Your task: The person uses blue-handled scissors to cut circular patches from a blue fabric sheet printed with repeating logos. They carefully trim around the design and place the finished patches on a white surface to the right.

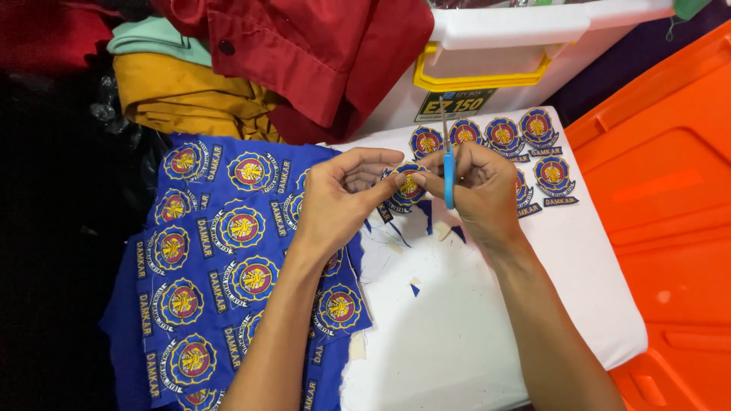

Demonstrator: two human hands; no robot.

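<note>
Head view, only one. Left hand (335,202) pinches a round blue-and-gold embroidered patch (409,187) between thumb and fingers, holding it just above the white board (487,327). Right hand (476,190) is clenched around blue-handled scissors (448,164), blades pointing up and away, tip near the yellow handle (481,78) of a white storage box (525,34). Both hands meet at the patch, fingers nearly touching.

Left of the board hangs a blue fabric sheet (221,266) with rows of uncut emblems. Behind the hands, a row of cut patches (502,135) lies on the board near the box. Small blue offcuts (415,289) are scattered on the white surface below the hands. Orange plastic lid (662,213) at right; red garment (320,53) and mustard cloth (183,95) piled at the back.

Risks, as a judgement: blades work very close to the left fingertips, so a slip could nick a finger or cut into the embroidered border. The patch is small and held only at its edge; it could twist or drop. The fabric sheet drapes off the board edge and could slide down if tugged.
</note>
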